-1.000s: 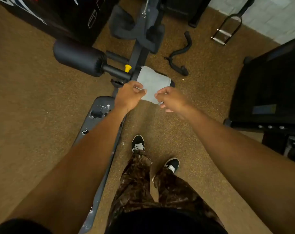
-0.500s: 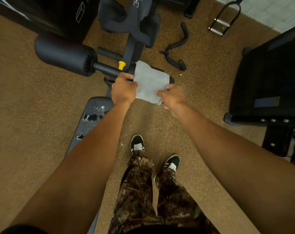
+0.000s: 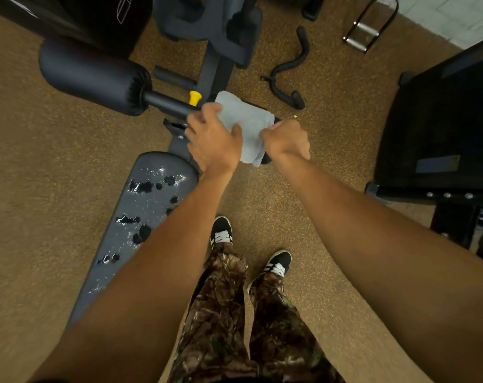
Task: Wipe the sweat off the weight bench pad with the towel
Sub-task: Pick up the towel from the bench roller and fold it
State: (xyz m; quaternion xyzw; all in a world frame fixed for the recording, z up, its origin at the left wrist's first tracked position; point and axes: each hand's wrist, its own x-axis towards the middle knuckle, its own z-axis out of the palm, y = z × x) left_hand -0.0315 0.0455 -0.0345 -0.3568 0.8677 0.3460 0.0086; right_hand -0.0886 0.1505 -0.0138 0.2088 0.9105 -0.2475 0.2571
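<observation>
The towel (image 3: 245, 120) lies draped over the bar past the pad's (image 3: 140, 217) rounded far end, clear of the wet splotches (image 3: 140, 186). The left hand (image 3: 212, 142) grips its left edge, and the right hand (image 3: 285, 140) is fisted round its right edge. Bare carpet (image 3: 41, 189) runs along the pad's left side, and the shoes (image 3: 221, 233) stand just right of it. A second ago both hands pinched the near edge, closer together.

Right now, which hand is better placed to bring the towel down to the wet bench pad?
Probably left. The left hand grips the towel right beside the wet bench pad; the right hand grips it on the far side.
</observation>
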